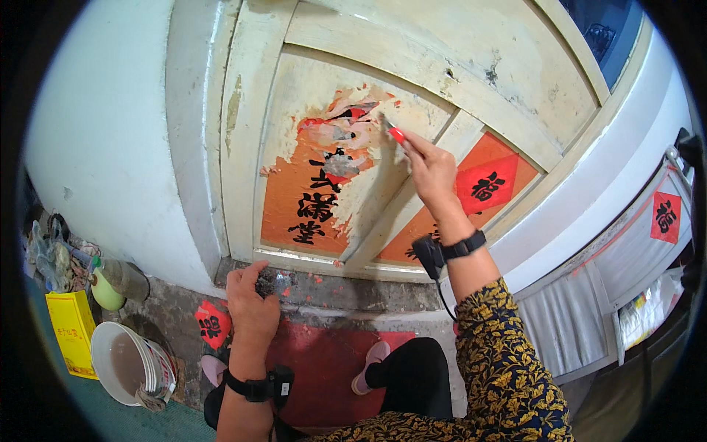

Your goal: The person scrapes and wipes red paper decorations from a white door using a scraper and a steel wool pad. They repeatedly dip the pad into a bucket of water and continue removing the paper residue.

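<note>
My right hand (433, 171) grips a small red-handled scraper or knife (396, 134), its thin blade against a cream-painted panelled door (342, 30). Just left of the blade, a faded orange paper strip (281, 193) with black characters clings to the panel. The strip's upper part is torn into pale, grey and red shreds (337, 130). Lower down, my left hand (251, 304) is at the door's bottom edge, fingers curled around a dark, rough wad (268, 282), apparently a scouring pad. Paper scraps (317, 279) litter the stone sill (375, 295) beneath.
On the left stand a white bucket (99, 337) of cloudy water with a rag (150, 399) on its rim, a yellow box (69, 331) and a green-capped bottle (106, 284). Red paper (212, 323) lies by my left arm. A red mat (326, 375) is underfoot; a grey metal cabinet (569, 315) stands right.
</note>
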